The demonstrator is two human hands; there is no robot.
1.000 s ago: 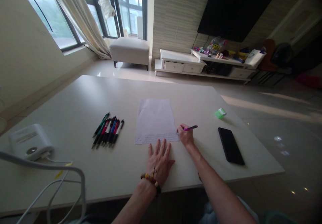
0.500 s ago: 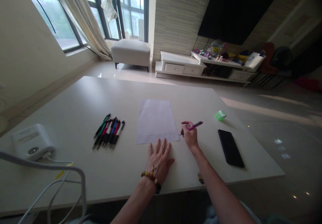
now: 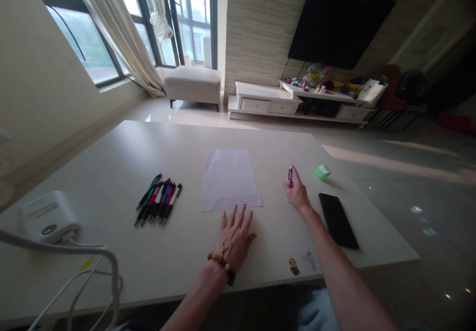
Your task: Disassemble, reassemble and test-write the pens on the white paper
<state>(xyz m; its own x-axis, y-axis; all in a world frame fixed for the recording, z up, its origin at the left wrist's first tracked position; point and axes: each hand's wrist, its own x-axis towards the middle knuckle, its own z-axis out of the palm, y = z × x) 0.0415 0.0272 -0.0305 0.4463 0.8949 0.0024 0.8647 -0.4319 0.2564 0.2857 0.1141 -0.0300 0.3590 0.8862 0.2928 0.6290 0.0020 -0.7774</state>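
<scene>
A white sheet of paper (image 3: 231, 175) lies on the table, with lines of small handwriting along its near edge. My left hand (image 3: 236, 237) rests flat with fingers spread, its fingertips at that near edge; a beaded bracelet is on the wrist. To the right of the paper, my right hand (image 3: 298, 193) is closed around a purple pen (image 3: 290, 177), which points upward, apart from the sheet. Several pens (image 3: 158, 199) with green, red, white and blue barrels lie side by side left of the paper.
Right of my right hand are a small green box (image 3: 322, 172) and a black phone (image 3: 338, 220). A minion sticker (image 3: 293, 266) is near the table's front edge. At left, a white device (image 3: 49, 216) and looping grey cables (image 3: 106, 254) occupy the table (image 3: 178, 261).
My right hand has moved right, away from the paper's lower right corner, and the pen has swung from slanting to nearly upright. My left hand stays at the paper's edge.
</scene>
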